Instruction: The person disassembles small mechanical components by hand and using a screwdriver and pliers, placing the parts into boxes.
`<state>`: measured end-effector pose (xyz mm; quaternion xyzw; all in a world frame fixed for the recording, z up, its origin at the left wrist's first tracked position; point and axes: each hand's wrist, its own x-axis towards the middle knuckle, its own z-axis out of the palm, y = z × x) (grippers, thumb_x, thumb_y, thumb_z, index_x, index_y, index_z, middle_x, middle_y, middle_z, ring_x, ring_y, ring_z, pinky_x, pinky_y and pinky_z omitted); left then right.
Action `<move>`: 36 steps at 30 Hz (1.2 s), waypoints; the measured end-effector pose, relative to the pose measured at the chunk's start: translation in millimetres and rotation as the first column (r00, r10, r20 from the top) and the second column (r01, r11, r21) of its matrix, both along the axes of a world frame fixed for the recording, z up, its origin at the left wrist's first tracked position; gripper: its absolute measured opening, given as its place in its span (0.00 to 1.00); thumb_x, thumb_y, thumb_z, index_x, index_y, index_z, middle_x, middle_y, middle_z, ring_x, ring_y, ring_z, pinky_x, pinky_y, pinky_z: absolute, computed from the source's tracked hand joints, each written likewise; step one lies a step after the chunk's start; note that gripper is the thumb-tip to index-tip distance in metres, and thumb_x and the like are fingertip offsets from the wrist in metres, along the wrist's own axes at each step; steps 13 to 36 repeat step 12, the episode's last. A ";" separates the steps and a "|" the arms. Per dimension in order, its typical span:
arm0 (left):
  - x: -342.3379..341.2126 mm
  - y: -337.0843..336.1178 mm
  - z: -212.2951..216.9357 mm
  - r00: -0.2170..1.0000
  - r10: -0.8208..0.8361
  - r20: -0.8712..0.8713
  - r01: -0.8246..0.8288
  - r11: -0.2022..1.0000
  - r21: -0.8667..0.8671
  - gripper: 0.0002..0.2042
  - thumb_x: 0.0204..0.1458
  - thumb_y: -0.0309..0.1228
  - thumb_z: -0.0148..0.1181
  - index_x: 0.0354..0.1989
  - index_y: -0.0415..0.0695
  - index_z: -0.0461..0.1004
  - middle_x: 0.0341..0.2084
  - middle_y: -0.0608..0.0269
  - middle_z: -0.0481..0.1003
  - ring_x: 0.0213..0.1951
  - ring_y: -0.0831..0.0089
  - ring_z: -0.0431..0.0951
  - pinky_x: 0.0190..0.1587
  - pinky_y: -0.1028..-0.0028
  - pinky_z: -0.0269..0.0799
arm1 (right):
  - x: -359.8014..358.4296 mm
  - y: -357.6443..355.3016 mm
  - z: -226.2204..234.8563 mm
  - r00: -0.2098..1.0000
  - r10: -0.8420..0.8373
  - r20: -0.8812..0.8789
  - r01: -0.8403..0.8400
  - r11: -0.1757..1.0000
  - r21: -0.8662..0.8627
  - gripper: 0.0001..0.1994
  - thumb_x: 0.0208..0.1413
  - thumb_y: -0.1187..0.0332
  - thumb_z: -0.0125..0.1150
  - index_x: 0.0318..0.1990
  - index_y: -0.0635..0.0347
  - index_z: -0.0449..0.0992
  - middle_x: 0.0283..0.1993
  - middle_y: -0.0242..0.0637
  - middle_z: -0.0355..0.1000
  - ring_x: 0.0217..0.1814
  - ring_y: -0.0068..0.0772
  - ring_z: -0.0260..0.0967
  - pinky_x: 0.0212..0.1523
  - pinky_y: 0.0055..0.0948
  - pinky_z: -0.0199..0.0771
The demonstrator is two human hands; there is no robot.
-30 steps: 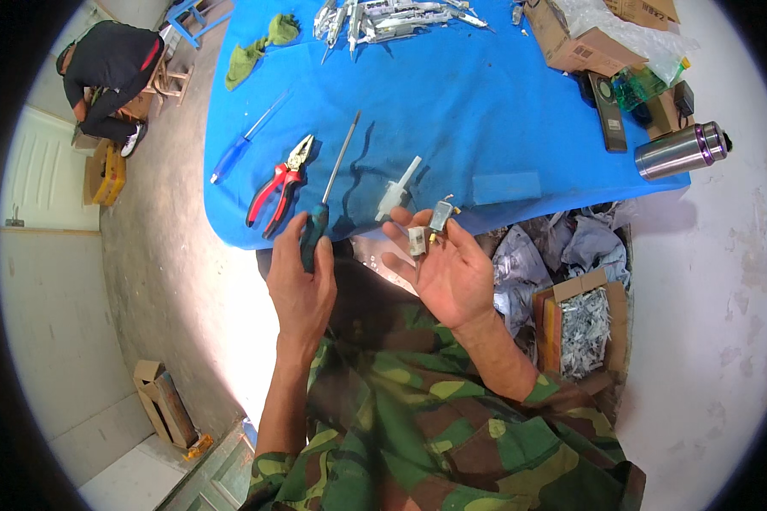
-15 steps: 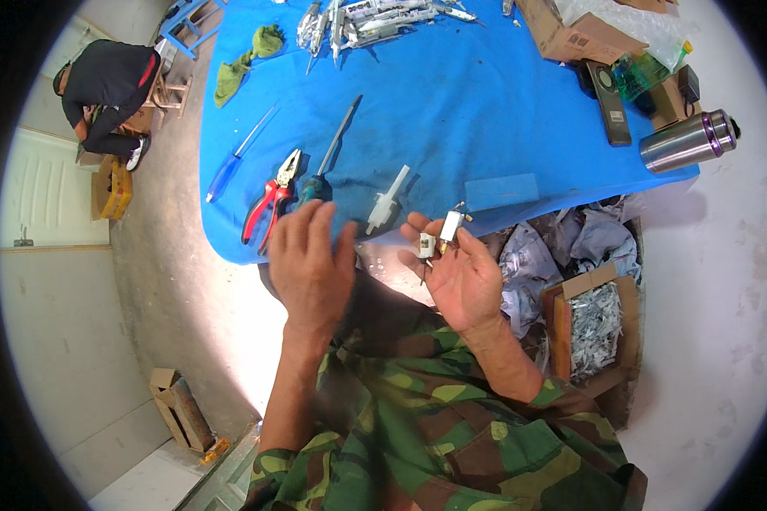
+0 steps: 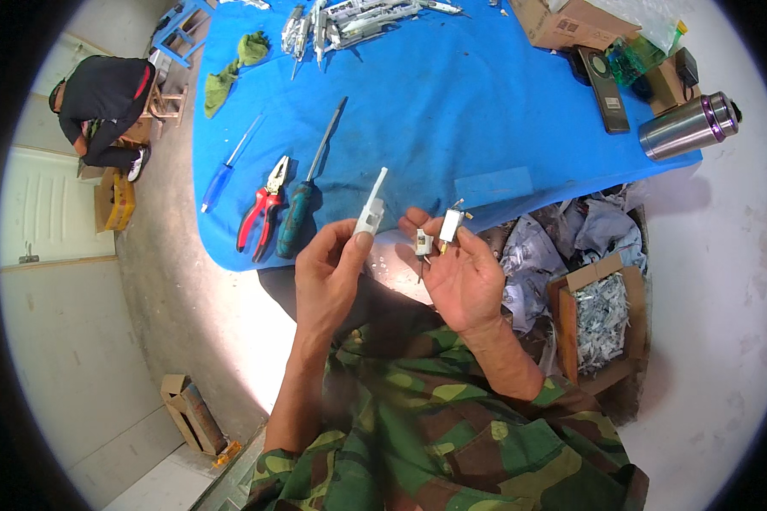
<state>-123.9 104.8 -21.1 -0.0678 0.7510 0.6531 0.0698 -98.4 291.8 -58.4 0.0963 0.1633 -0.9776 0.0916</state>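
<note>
Looking down from head height, the view shows a person in a camouflage shirt working at the near edge of a blue worktop [image 3: 486,111] that fills the upper middle of the frame.

The left hand [image 3: 332,272], just below centre, has its fingers closed on a slim white plastic piece [image 3: 371,207], pinched at its lower end so it stands up tilted toward the upper right. The right hand [image 3: 460,272], just right of centre, lies palm up with its fingers curled together around a small white part with a yellow tip [image 3: 450,226]. A second small white part [image 3: 423,244] rests on the same palm, just left of the first. The 2 hands are near each other but not touching.

On the worktop, left of the hands, lie red-handled pliers [image 3: 262,213], a long screwdriver with a dark green handle [image 3: 302,209] just beside them, and a blue-handled screwdriver [image 3: 226,166] further left. A pile of silvery metal parts [image 3: 349,17] sits at the top edge. At the upper right are a cardboard box [image 3: 562,21] and a steel flask [image 3: 686,126] lying on its side.

On the floor at lower right, an open carton [image 3: 601,319] holds shiny scraps. In the upper left, another person [image 3: 102,102] in dark clothes crouches.
</note>
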 end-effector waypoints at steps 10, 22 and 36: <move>44.2 22.3 -18.1 0.997 -0.078 0.029 0.074 0.992 0.104 0.11 0.66 0.26 0.62 0.53 0.35 0.75 0.39 0.68 0.79 0.41 0.82 0.76 0.44 0.79 0.73 | 3.3 -11.7 6.2 1.000 -0.021 -0.016 0.021 0.999 0.041 0.21 0.73 0.59 0.44 0.56 0.67 0.77 0.72 0.52 0.65 0.78 0.50 0.59 0.77 0.48 0.59; 47.9 29.6 -14.7 0.992 -0.119 0.044 0.124 0.985 -0.120 0.12 0.66 0.27 0.63 0.54 0.35 0.74 0.44 0.61 0.81 0.47 0.80 0.79 0.51 0.80 0.74 | 3.8 -14.2 -1.8 0.998 -0.026 -0.065 0.031 0.997 0.070 0.22 0.73 0.58 0.45 0.59 0.67 0.76 0.74 0.53 0.63 0.80 0.52 0.55 0.81 0.51 0.53; 47.9 29.6 -14.7 0.992 -0.119 0.044 0.124 0.985 -0.120 0.12 0.66 0.27 0.63 0.54 0.35 0.74 0.44 0.61 0.81 0.47 0.80 0.79 0.51 0.80 0.74 | 3.8 -14.2 -1.8 0.998 -0.026 -0.065 0.031 0.997 0.070 0.22 0.73 0.58 0.45 0.59 0.67 0.76 0.74 0.53 0.63 0.80 0.52 0.55 0.81 0.51 0.53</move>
